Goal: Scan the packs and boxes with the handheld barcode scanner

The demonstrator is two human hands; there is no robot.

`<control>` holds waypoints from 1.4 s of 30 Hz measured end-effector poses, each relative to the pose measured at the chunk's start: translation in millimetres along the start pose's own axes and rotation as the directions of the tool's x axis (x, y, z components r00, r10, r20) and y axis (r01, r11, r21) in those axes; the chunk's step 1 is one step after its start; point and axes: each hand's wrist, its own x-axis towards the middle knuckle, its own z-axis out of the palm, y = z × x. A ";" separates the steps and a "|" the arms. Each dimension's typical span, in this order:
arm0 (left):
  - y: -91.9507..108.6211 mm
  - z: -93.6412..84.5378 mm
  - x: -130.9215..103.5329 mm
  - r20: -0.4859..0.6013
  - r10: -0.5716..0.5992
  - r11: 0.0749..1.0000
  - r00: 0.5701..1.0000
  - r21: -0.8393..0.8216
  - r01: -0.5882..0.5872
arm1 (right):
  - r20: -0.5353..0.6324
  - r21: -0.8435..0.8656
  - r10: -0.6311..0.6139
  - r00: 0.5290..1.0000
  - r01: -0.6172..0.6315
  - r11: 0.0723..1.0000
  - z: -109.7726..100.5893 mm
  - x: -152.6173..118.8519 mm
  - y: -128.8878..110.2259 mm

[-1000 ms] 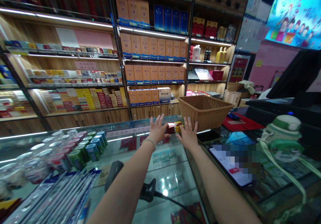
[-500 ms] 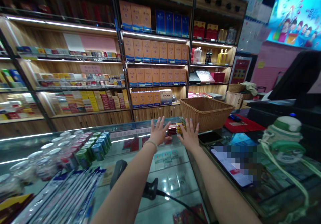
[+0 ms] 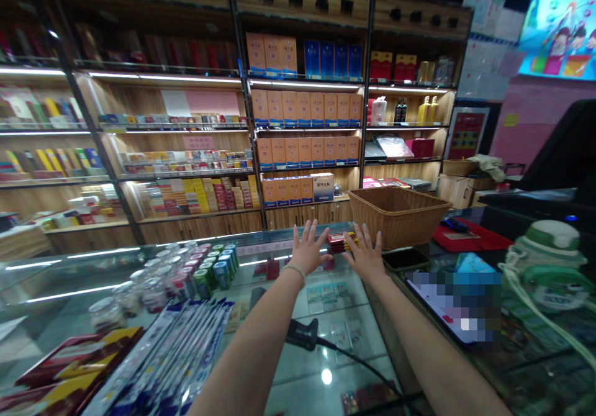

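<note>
My left hand (image 3: 308,249) is stretched out over the glass counter (image 3: 326,366), fingers spread, holding nothing. Just to its right, my right hand (image 3: 367,256) reaches out the same way, its fingers apart. Small red packs (image 3: 336,242) and yellow packs (image 3: 350,241) lie between the two hands, close to the fingertips; whether either hand touches them I cannot tell. Behind my right hand stands a brown wicker basket (image 3: 398,220). Partly hidden under my left forearm, a black handheld scanner (image 3: 302,334) with a cable rests on the glass.
Rows of small green and blue containers (image 3: 218,270), clear jars (image 3: 106,313) and long blue-edged packets (image 3: 172,348) cover the left counter. A phone (image 3: 442,310), a green-lidded bottle (image 3: 552,242) and a red mat (image 3: 475,236) are at the right. Stocked shelves (image 3: 307,127) stand behind.
The view has turned left, so the shelves, basket and counter goods appear farther right and more of the left counter shows. Both hands stay spread beside the small packs.
</note>
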 end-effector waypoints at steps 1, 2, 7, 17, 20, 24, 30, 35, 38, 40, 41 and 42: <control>-2.0 -4.8 -3.0 -0.006 -0.003 1.000 1.000 0.007 0.003 | -0.015 0.005 -0.015 1.000 0.015 1.000 -1.5 0.6 -1.7; -4.4 -9.7 -6.0 -0.016 -0.005 1.000 1.000 0.010 0.005 | -0.026 0.010 -0.031 0.999 0.031 0.999 -3.2 1.6 -3.6; -17.2 -35.6 -20.7 -0.067 -0.017 1.000 0.998 0.018 0.018 | -0.105 0.023 -0.072 0.992 0.075 0.997 -18.2 11.0 -18.1; -52.9 -81.1 -60.2 -0.171 -0.042 0.997 0.984 0.056 0.053 | -0.191 0.072 -0.117 0.975 0.132 0.989 -84.6 23.6 -68.8; -65.5 -94.8 -75.3 -0.186 -0.044 0.996 0.982 0.072 0.058 | -0.194 0.078 -0.121 0.974 0.138 0.987 -99.2 24.4 -83.3; -79.4 -114.4 -94.1 -0.200 -0.073 0.994 0.977 0.061 0.087 | -0.148 0.104 -0.131 0.980 0.147 0.984 -114.7 25.0 -105.0; -97.1 -139.4 -125.9 -0.235 -0.093 0.992 0.968 0.064 0.111 | -0.127 0.163 -0.152 0.980 0.172 0.972 -136.4 23.3 -144.4; -109.5 -155.1 -156.8 -0.227 -0.099 0.987 0.969 0.099 0.125 | -0.111 0.230 -0.163 0.980 0.185 0.955 -152.4 16.6 -179.1; -117.5 -162.3 -174.5 -0.220 -0.106 0.984 0.970 0.115 0.133 | -0.102 0.264 -0.174 0.979 0.195 0.944 -160.9 10.8 -196.7; -123.8 -166.3 -185.8 -0.227 -0.108 0.984 0.968 0.115 0.137 | -0.105 0.284 -0.179 0.978 0.202 0.937 -165.4 7.1 -206.7; -127.3 -168.2 -191.3 -0.233 -0.110 0.984 0.966 0.114 0.140 | -0.108 0.292 -0.180 0.978 0.205 0.934 -167.3 5.5 -211.4; -131.0 -170.1 -196.7 -0.237 -0.113 0.983 0.965 0.114 0.143 | -0.112 0.301 -0.181 0.977 0.207 0.931 -169.1 4.1 -215.9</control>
